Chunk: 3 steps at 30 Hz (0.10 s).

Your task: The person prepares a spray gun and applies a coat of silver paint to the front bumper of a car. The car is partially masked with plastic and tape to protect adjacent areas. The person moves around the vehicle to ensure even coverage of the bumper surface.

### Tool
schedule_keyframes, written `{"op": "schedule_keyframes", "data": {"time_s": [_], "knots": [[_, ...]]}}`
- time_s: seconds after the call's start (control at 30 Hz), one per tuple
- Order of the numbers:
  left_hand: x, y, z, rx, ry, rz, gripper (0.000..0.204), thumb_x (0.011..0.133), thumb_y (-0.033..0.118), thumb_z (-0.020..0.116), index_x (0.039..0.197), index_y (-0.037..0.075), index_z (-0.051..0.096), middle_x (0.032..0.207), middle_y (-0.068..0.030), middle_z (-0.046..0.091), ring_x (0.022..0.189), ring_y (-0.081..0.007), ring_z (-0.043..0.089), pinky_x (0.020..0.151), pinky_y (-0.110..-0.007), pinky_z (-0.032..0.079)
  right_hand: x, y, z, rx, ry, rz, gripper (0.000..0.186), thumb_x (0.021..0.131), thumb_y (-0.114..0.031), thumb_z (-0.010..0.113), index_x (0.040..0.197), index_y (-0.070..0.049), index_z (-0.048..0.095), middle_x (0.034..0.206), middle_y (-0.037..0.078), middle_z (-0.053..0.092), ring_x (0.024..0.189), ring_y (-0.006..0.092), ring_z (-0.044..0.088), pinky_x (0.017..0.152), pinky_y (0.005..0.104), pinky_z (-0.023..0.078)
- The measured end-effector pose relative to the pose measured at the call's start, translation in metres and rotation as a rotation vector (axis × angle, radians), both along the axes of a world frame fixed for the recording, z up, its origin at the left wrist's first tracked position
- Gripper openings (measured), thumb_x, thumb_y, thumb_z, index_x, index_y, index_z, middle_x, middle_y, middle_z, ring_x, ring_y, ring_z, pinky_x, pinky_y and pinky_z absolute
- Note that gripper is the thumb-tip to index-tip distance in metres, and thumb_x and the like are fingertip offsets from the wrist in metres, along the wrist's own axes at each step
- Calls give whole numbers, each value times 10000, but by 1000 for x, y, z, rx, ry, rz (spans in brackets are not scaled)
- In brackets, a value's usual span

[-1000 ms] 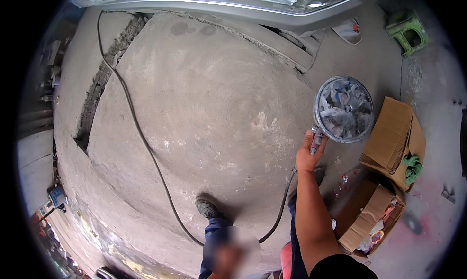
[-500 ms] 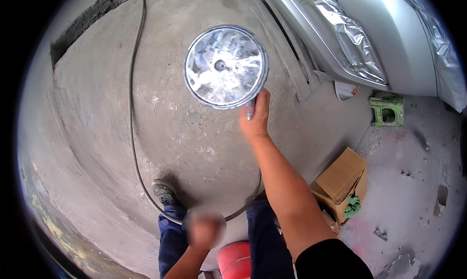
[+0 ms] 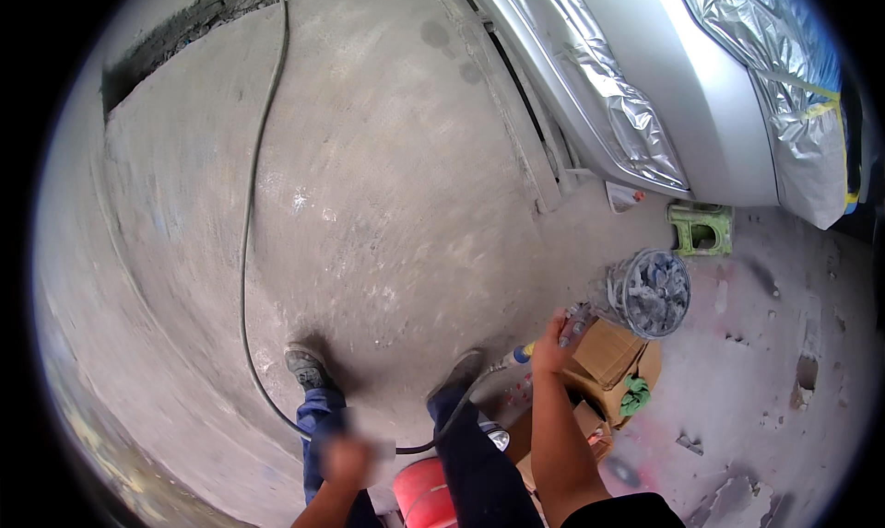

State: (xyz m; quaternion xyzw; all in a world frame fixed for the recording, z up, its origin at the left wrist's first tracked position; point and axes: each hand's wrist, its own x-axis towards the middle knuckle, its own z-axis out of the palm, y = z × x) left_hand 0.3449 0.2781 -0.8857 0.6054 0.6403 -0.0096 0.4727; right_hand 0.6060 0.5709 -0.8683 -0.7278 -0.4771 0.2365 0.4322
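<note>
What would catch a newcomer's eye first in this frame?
The right hand holds a spray gun topped by a round cup, above open cardboard boxes. Upper right, a silver car is masked in shiny film. A long hose snakes over the concrete floor to the left hand.

Spray gun (image 3: 579,323) with round paint-smeared cup (image 3: 651,292), held tilted right, over open cardboard box; dark hose (image 3: 253,252) trails across floor.

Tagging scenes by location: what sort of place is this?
Likely a car body or paint workshop: a silver car masked with plastic sheeting, a spray gun with cup in the right hand, an air hose across bare concrete floor.
</note>
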Motion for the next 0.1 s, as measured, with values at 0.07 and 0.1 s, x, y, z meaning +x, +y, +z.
{"op": "schedule_keyframes", "data": {"time_s": [0.07,0.1], "knots": [[-1,-11,-2,-27,48,-2,152,737,289,648,708,140,641,719,-23,625,775,-217,599,741,-390,404,-39,18,-2,-71,43,131,695,884,-192,606,1392,14,179,1252,152,456,1068,208,488,911,295,393],[5,-32,-17,-41,92,4,153,731,290,655,710,140,643,722,-22,625,784,-217,600,746,-393,404,-38,19,-1,-72,56,131,695,884,-192,606,1392,14,179,1252,152,456,1068,208,488,911,295,393]]}}
